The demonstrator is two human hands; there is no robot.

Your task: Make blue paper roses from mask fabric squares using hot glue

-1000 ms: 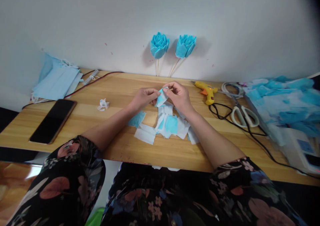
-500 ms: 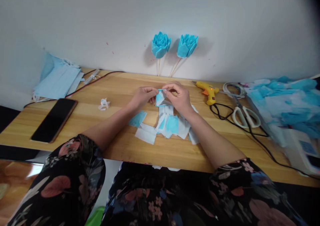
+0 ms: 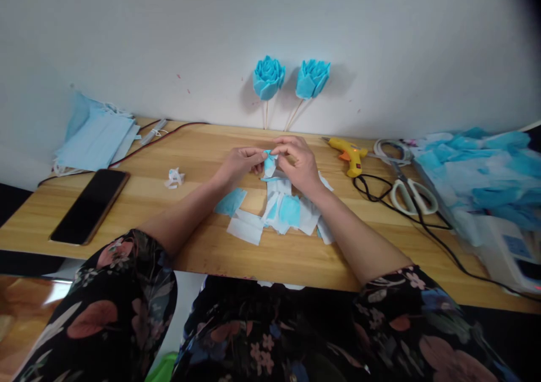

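Between my hands is a small blue-and-white piece of mask fabric (image 3: 269, 165), folded at its top. My left hand (image 3: 244, 163) pinches its upper left corner between thumb and fingertips. My right hand (image 3: 298, 161) has thumb and index finger closed at the upper right of the piece, the other fingers curled above. Just below, several cut fabric pieces (image 3: 289, 210) lie overlapping on the wooden table (image 3: 203, 252), blue and white sides showing. A separate white piece (image 3: 245, 227) and a blue piece (image 3: 231, 201) rest nearer my left forearm.
Two blue fabric roses (image 3: 269, 79) on sticks lean at the wall. A yellow glue gun (image 3: 350, 155), white-handled scissors (image 3: 413, 196) and a heap of blue fabric pieces (image 3: 482, 168) are right. Left are a phone (image 3: 89, 207), face masks (image 3: 91, 140) and a crumpled white scrap (image 3: 174, 178).
The top of the fabric piece is now folded, and its blue edge is no longer stretched flat between my fingers. My right fingers have shifted slightly. The whole view has moved a little.
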